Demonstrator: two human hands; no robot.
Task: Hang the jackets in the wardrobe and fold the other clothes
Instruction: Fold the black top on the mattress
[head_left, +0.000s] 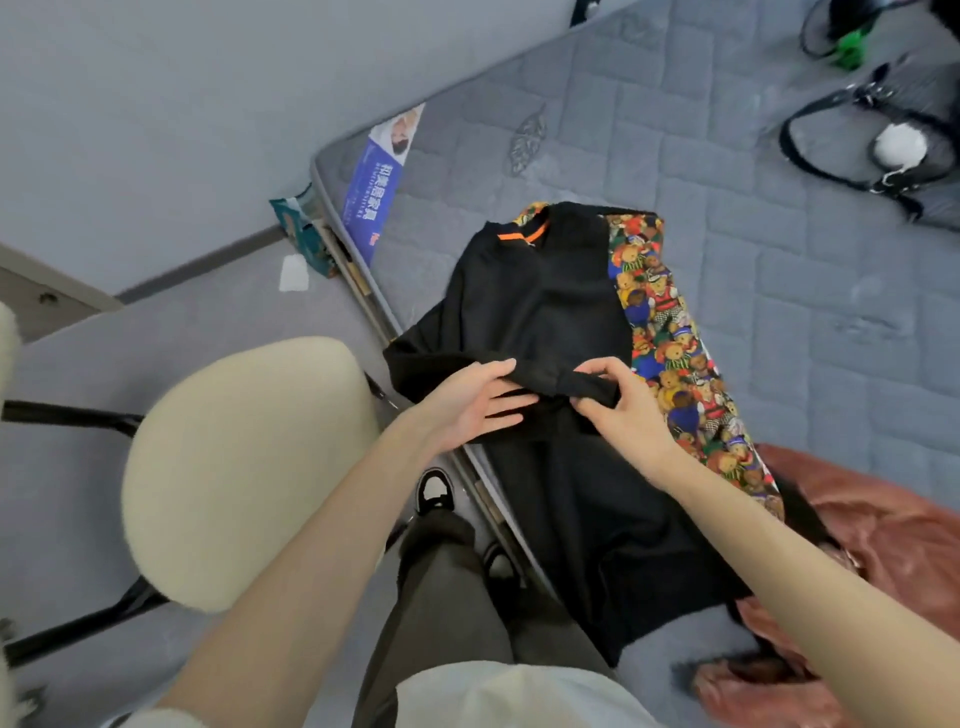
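A black shirt (540, 306) with an orange neck tab lies spread on the grey mattress (779, 270), hanging over its near edge. Beneath it shows a garment printed with coloured teddy bears (670, 358). My left hand (478, 400) lies on the folded-over black sleeve with fingers nearly straight. My right hand (618, 405) pinches the sleeve's cuff end just beside it. A reddish-brown leather jacket (883, 566) is crumpled on the mattress at the lower right.
A cream fluffy stool (244, 467) on black legs stands close at my left. Black strapped bags (883, 140) lie on the mattress's far right. A blue label (379, 182) hangs on the mattress corner, a tissue pack (301, 228) beside it. My legs and shoes are below.
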